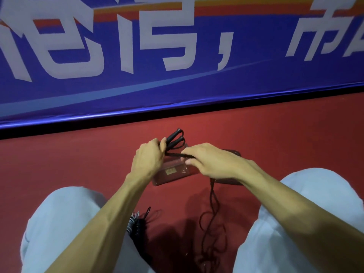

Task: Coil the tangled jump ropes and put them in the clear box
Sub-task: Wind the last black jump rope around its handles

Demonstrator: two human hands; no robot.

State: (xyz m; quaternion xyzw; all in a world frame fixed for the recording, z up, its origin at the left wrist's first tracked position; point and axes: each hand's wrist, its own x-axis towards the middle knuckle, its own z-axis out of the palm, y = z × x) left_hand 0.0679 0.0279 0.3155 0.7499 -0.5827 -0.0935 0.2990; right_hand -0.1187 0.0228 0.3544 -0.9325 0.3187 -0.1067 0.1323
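Red sports flooring [78, 164] fills the lower view, bordered at the far edge by a blue banner [177, 91] with large white characters; a dark gap runs along the banner's base. A person's knees in pale blue trousers [65, 223] frame the floor on both sides, leaving a narrow open strip between them.

Above that strip, the left hand [147, 158] is curled around two black jump rope handles [175, 139], which point up and away to the right. The right hand [212, 161], fingers bent, grips the black cord [177, 154] pulled taut between the two hands.

Directly below the hands, the clear box [171, 174] sits on the floor. The loose rope [212, 223] trails down from the right hand and tangles on the floor between the knees. A coiled black and grey bundle [136, 223] lies beside the left knee.
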